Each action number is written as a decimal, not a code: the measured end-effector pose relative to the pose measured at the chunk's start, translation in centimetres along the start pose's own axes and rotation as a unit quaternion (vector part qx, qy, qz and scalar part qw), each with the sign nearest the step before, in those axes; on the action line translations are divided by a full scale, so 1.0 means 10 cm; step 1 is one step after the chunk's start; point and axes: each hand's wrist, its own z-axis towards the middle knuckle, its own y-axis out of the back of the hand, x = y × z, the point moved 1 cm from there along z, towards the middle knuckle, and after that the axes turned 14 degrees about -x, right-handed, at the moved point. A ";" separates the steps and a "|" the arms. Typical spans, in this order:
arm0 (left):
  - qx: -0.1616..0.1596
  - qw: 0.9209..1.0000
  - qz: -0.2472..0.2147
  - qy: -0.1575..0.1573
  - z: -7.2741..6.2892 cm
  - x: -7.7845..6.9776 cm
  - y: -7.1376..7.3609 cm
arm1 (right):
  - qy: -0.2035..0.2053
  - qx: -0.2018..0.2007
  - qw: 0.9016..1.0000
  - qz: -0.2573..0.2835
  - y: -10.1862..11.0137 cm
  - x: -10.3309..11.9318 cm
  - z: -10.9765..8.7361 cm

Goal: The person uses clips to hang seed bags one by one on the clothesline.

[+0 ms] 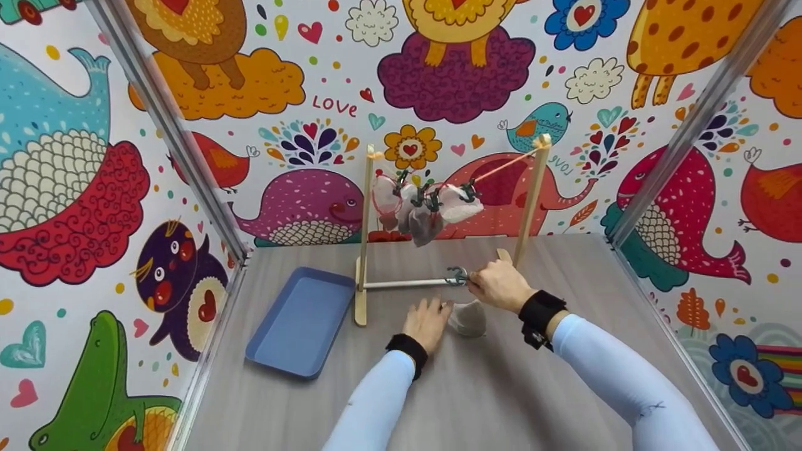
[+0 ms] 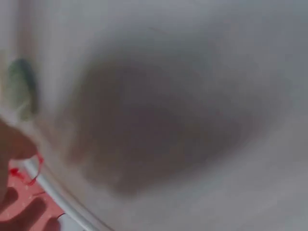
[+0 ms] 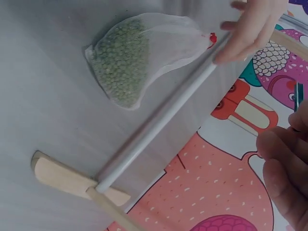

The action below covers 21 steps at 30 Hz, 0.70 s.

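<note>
My right hand [image 1: 501, 285] pinches a dark green clip [image 1: 457, 275] just above the white crossbar [image 1: 407, 284] of a wooden stand. In the right wrist view the same clip [image 3: 299, 91] shows at the right edge, partly cut off by the frame. A white mesh bag [image 3: 130, 62] of green peas or beans lies on the table in front of the bar, its neck tied with red cord [image 3: 212, 40]. My left hand [image 1: 426, 322] reaches over the table with its fingers loosely extended, fingertips right at the bag's neck. Red cord shows by a fingertip in the blurred left wrist view.
Between two wooden posts [image 1: 531, 200] runs an orange line, with several small mesh bags [image 1: 423, 219] hanging from it by dark clips. A blue tray [image 1: 301, 322] lies left of the stand. Printed walls enclose the table on the far side and both sides.
</note>
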 end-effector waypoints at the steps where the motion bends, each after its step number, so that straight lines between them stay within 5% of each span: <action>1: -0.010 0.999 0.033 -0.011 0.00 -0.01 0.01 | 0.006 -0.001 1.000 0.000 0.00 0.00 0.01; 3: -0.009 0.998 0.066 -0.011 0.03 -0.02 0.02 | 0.015 0.001 1.000 0.000 0.00 -0.01 0.01; 9: 0.014 0.998 0.063 0.010 0.12 -0.03 0.08 | -0.007 0.031 0.999 0.023 0.01 -0.11 -0.05; 15: -0.014 0.999 0.038 0.005 0.02 -0.09 -0.04 | -0.039 0.057 0.997 0.028 0.02 -0.19 -0.16; 21: 0.000 0.998 0.058 0.008 -0.05 -0.15 -0.10 | -0.034 0.052 0.998 0.033 0.08 -0.24 -0.24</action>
